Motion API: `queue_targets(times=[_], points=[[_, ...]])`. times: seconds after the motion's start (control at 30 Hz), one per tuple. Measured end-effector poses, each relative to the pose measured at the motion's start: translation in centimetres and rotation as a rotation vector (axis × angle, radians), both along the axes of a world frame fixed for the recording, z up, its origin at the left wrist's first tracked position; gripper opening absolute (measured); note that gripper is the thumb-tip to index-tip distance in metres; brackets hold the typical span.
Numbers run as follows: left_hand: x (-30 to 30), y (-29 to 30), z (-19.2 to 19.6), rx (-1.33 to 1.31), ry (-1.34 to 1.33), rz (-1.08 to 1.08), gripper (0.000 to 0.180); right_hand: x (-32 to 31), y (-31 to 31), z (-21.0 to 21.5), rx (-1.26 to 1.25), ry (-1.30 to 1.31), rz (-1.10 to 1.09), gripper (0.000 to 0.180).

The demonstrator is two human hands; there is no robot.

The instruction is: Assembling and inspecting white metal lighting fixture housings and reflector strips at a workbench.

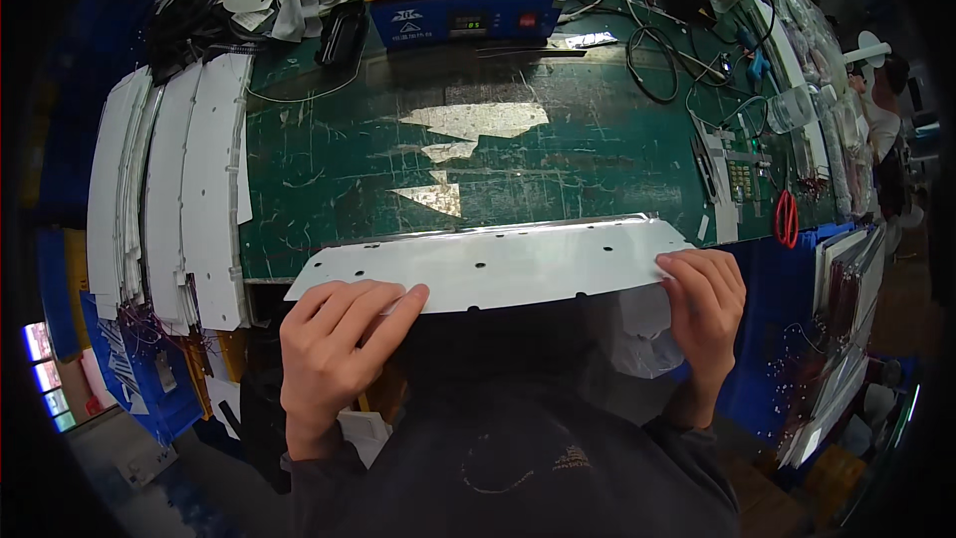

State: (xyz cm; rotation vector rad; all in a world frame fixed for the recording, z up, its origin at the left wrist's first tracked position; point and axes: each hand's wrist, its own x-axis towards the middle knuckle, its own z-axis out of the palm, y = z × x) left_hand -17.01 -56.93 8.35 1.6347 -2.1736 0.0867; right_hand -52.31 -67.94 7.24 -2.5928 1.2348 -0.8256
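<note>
Panel [538, 264] of white sheet, long and narrow, with small dark holes and notches, lies across the near edge of the green bench [339, 159], as seen in the head view. The left hand [349, 339] grips the panel's near side toward its left end; the right hand [707, 304] is closed on its right end, the thumb near the corner. At the bench's left edge, further white panels [209, 189] stand in rows. At the middle of the far edge sits a blue box-shaped device [463, 25] with an orange band and brown top; a black cable [649, 88] loops to its right. Toward the near right corner lie tweezers [705, 169] and, at the edge, a red-handled tool [786, 219]. Pale worn patches [483, 120] mark the bench's middle.
</note>
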Motion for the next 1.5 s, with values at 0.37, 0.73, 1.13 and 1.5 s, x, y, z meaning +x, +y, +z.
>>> queue_targets(times=[0.37,0.73,1.13,1.5], points=[[0.3,-8.1,-5.7,-0.013,-0.015,0.190,0.087,5.1,-7.4,-6.2,-0.256,-0.022,-0.128,0.077],[2.9,-11.3,-6.8,0.396,0.179,0.129,0.078,4.9,-8.6,-8.2,0.175,0.033,-0.027,0.073],[-4.9,-4.0,-8.7,0.153,0.205,-0.155,0.053,5.1,-0.7,-8.5,0.134,0.035,0.034,0.042],[3.9,3.7,-8.2,0.151,0.014,0.369,0.052,-0.8,-1.1,-10.0,-0.052,0.061,-0.208,0.039]])
